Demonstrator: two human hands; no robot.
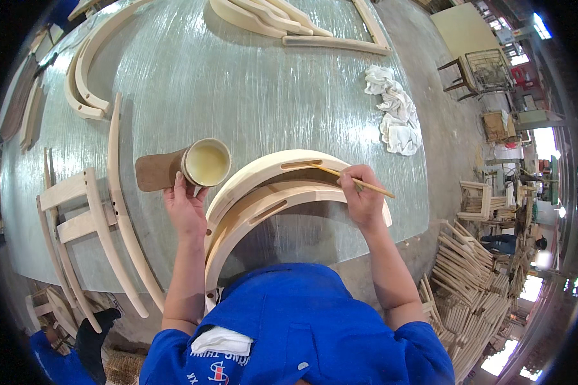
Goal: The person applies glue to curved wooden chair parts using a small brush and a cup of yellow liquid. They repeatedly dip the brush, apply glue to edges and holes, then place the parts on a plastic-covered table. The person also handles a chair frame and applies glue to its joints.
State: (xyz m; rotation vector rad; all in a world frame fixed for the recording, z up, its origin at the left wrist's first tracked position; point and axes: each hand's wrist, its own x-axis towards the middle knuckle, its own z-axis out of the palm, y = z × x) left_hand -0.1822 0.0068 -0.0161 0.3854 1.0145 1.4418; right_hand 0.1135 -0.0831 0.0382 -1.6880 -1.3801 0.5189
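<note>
My left hand (187, 210) is closed around the lower side of a round cup (226, 154) of pale yellow liquid, held above the table. A flat brown piece (157, 172) sticks out to the cup's left; whether it is joined to the cup I cannot tell. My right hand (362, 196) pinches a thin wooden stick (380, 189). The stick's far end is at a long slot in a curved pale wooden part (253, 170). A second curved part (237, 239), also slotted, lies closer to me, alongside the first. Their near left ends are partly hidden by my arm.
A film-covered table (167, 77) carries more curved wooden parts (83, 70), an assembled wooden frame (77, 190) and crumpled white cloths (395, 112). Stacked wooden parts (469, 289) stand on the floor at right. Another person (87, 353) is at lower left.
</note>
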